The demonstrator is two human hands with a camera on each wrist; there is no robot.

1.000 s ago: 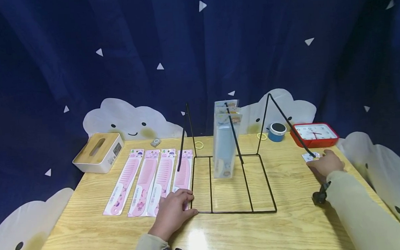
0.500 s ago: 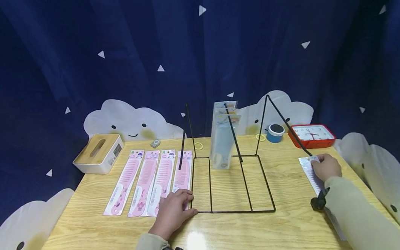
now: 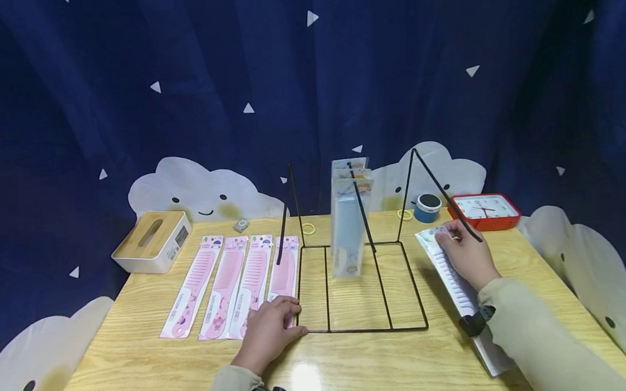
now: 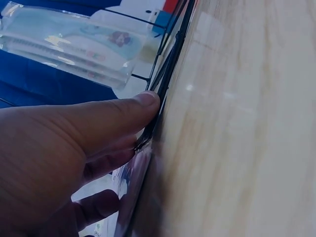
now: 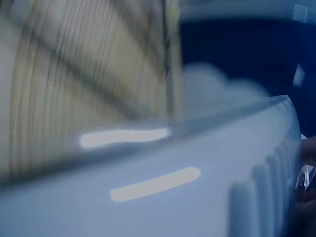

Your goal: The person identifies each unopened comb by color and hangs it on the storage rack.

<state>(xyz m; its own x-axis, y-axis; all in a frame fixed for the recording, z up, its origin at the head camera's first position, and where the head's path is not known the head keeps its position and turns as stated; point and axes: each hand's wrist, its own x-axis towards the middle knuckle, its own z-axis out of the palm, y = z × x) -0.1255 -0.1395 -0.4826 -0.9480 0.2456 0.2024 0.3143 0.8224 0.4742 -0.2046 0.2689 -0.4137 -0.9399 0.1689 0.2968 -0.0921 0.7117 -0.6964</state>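
Fingers of the left hand point(image 3: 269, 333) lie flat on the bench point(image 3: 354, 364), relaxed and grasping nothing, thumb against the front corner of the black wire rack point(image 3: 360, 287); four pink combs point(image 3: 232, 282) lie just beyond this grip. Right hand point(image 3: 465, 252), forearm angled inward, pinches the top of a packaged blue comb point(image 3: 450, 271) just right of the rack. Farther in, more packaged blue combs point(image 3: 348, 223) hang from the rack's middle rod.

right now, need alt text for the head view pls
A person's right hand holds a packaged blue comb beside a black wire rack hung with blue combs; the left hand steadies its base beside four pink combs.
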